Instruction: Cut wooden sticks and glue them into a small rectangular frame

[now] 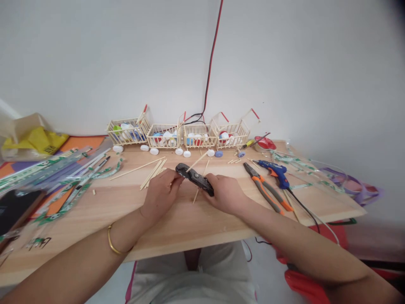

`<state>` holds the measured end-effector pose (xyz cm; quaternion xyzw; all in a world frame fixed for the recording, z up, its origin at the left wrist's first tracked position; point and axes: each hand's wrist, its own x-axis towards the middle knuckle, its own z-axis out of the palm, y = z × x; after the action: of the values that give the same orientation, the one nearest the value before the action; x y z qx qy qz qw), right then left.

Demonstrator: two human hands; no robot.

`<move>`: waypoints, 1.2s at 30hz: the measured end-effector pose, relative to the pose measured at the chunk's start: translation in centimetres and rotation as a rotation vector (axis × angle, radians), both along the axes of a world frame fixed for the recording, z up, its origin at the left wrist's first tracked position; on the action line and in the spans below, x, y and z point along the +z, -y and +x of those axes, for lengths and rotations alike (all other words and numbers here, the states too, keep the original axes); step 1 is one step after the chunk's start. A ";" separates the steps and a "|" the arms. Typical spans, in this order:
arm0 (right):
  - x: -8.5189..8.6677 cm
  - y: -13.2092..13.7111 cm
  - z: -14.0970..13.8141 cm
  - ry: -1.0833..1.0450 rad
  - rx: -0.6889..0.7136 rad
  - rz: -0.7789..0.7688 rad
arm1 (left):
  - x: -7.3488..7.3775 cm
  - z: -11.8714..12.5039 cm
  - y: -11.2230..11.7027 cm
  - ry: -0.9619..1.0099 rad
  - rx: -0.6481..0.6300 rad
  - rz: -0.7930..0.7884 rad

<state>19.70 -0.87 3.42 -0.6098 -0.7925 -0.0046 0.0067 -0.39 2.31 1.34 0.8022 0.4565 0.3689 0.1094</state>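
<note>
My right hand point(226, 192) is closed around one end of a black hand cutter point(198, 179) with a round metal screw on its side. The cutter is held over the table in front of me. My left hand point(163, 188) is closed at the cutter's far end, thumb and fingers pinched together. A thin wooden stick point(198, 160) slants up from there, seemingly in the left fingers; its lower end is hidden. Another wooden stick point(205, 168) lies behind and below the cutter. Several loose sticks point(153, 174) lie just beyond my left hand.
Small stick-built carts point(166, 137) with bottle-cap wheels stand along the wall. To the right lie orange-grey pliers point(267, 190), a blue glue gun point(275, 169) with a cord, and a red-and-white roll point(265, 143). Plastic packaging point(79, 181) and a dark phone-like object point(17, 209) lie left.
</note>
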 end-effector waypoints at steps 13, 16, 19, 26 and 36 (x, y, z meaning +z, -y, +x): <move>-0.8 -0.4 1.3 0.017 0.059 0.052 | -0.4 0.6 0.2 -0.045 0.004 -0.063; -0.6 -0.2 1.1 -0.022 0.035 0.059 | -0.6 0.5 -0.1 -0.034 0.003 -0.095; -0.9 -0.1 1.0 -0.040 0.015 0.060 | -0.7 0.4 -0.3 -0.019 0.008 -0.120; -0.9 -1.0 0.9 -0.016 0.068 -0.001 | -0.5 0.5 -0.3 0.001 0.008 -0.139; -1.1 -1.4 1.1 0.001 0.102 -0.049 | -0.8 0.6 -0.7 -0.062 0.013 -0.167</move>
<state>20.76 0.54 2.33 -0.5686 -0.8225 0.0149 -0.0081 0.20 3.01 0.49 0.7984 0.4939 0.3053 0.1594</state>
